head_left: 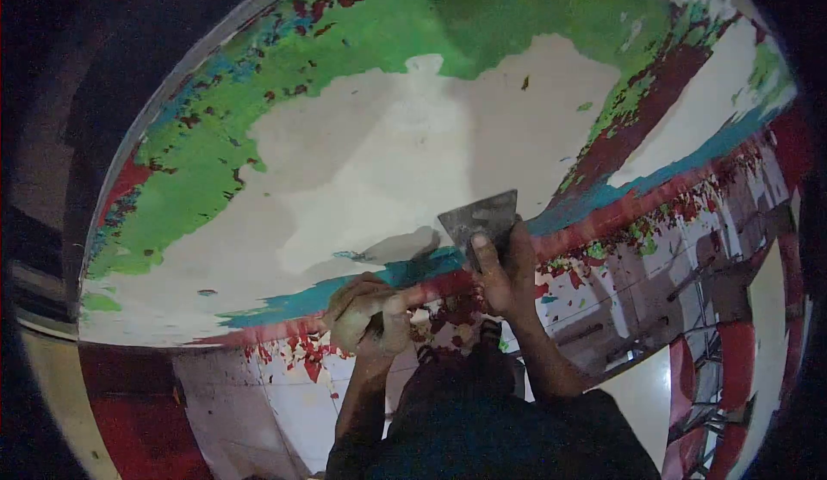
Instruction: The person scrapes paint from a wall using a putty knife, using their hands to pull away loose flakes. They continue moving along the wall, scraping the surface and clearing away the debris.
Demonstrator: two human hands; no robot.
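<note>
Right hand (510, 278): fingers closed around a flat metal scraper (484, 213), thumb pressed along its face, wide edge up and away from the wearer. Scraper is over the near part of a large painted surface (336, 148), right of centre; contact between edge and paint cannot be told from this angle. Blade is grey, smeared with paler smudges; whether any of these is a stamp or maker's mark cannot be made out. Left hand (366, 303): near the same edge, left of the scraper and apart from it, fingers curled. A pale patch shows at the palm, but cannot tell whether anything is gripped. Surface: green paint (366, 45) along the far side, broad off-white area in the middle, then a teal band (297, 302) and a red band (603, 232) along the near side, all ragged-edged. Shadow lies on it to the left of the scraper. Below the near edge: pale flooring (297, 420) with red, green and white flakes (314, 357) scattered about. Dark clothing (508, 433) at bottom centre; thin metal frames (708, 407) with red parts at lower right.
</note>
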